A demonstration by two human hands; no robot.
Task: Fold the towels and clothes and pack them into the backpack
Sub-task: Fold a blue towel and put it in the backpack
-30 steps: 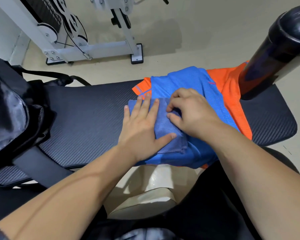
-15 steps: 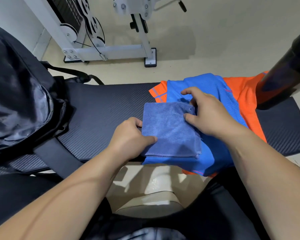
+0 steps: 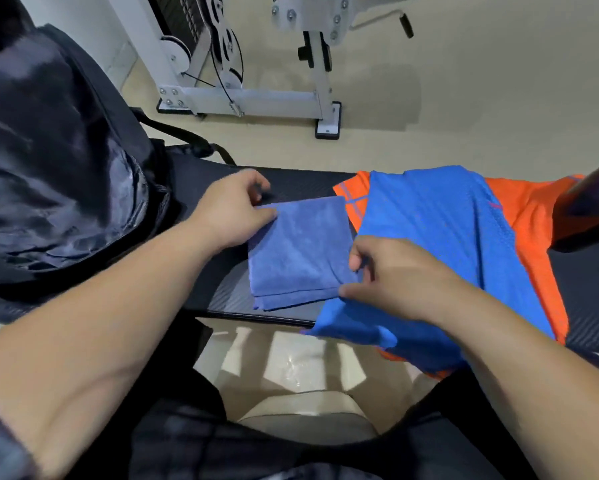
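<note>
Blue towel (image 3: 299, 251) pinched by left hand (image 3: 228, 213) and right hand (image 3: 391, 278), backpack (image 3: 55, 161) beside.

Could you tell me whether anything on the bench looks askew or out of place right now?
Mostly tidy. The folded blue towel lies flat, pinched by the left hand and right hand. The unfolded blue shirt and orange shirt beneath it droop over the bench near edge and could slip off.
</note>
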